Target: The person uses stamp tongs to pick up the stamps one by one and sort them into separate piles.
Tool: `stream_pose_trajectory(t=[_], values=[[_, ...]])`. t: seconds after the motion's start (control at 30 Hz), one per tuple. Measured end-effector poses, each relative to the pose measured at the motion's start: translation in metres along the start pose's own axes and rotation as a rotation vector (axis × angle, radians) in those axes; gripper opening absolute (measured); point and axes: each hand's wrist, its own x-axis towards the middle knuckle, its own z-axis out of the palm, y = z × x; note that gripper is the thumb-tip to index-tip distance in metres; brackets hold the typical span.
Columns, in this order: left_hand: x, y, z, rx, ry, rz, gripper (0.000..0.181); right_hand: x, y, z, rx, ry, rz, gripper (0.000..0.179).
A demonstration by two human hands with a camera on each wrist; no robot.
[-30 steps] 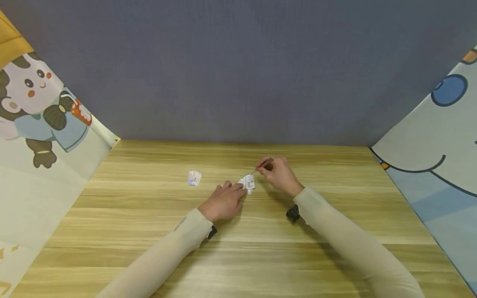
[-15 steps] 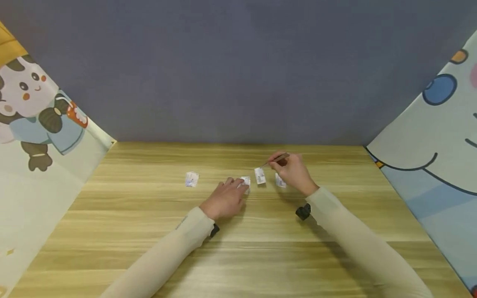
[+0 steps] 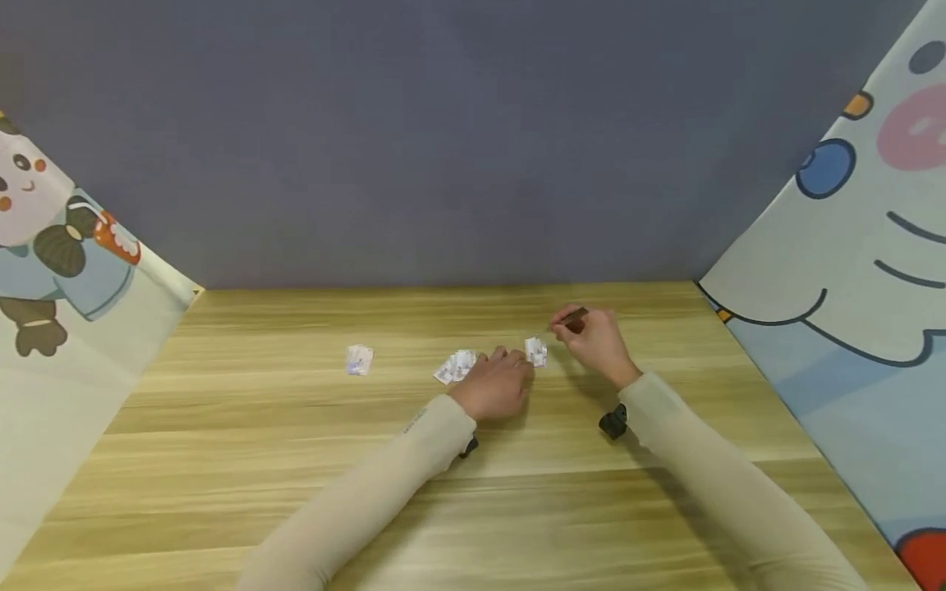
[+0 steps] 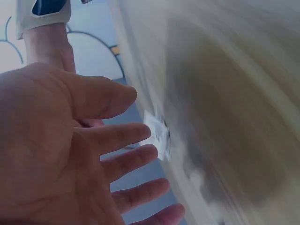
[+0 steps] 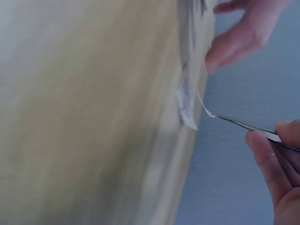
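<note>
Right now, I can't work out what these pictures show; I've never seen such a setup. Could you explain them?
There is no machine here: these are a person's left hand and right hand. The wide picture is taken from the head, looking forward and down; the close ones come from each wrist. On the table lie small white papers: a left pile, a middle fan and a right pile. The right hand pinches tweezers, which seem to hold one thin paper by its edge. The left hand's fingers reach toward the right pile; I can't tell whether they touch it.
</note>
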Motion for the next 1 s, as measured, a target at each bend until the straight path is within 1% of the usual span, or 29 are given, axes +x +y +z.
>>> stream_pose_trajectory(t=[0.13,0.23,0.37,0.53,0.67,0.8,0.83,0.9,1.0], values=[[0.009,0.009,0.005,0.065,-0.028,0.006,0.046,-0.003,0.005,0.003,-0.003,-0.022,0.031,0.004],[0.012,0.012,0.006,0.096,-0.037,-0.002,0.047,-0.005,0.007,0.004,-0.011,-0.023,0.051,0.004],[0.014,0.015,0.006,0.115,-0.038,-0.006,0.047,-0.007,0.011,0.001,-0.030,-0.027,0.081,0.004],[0.016,0.016,0.007,0.120,-0.027,0.004,0.047,-0.009,0.015,-0.001,-0.047,-0.046,0.111,0.004],[0.014,0.014,0.007,0.097,-0.033,-0.003,0.048,-0.008,0.015,-0.001,-0.047,-0.058,0.125,0.005],[0.011,0.011,0.007,0.038,-0.042,-0.020,0.052,-0.009,0.014,0.000,-0.067,-0.053,0.115,0.005],[0.009,0.010,0.007,0.027,-0.036,-0.020,0.054,-0.010,0.014,0.000,-0.068,-0.046,0.111,0.005],[0.004,0.007,0.005,-0.008,-0.028,-0.021,0.055,-0.011,0.013,-0.001,-0.068,-0.022,0.098,0.004],[-0.010,-0.001,-0.001,-0.037,0.000,-0.023,0.055,-0.011,0.008,0.000,-0.062,0.019,0.056,0.006]])
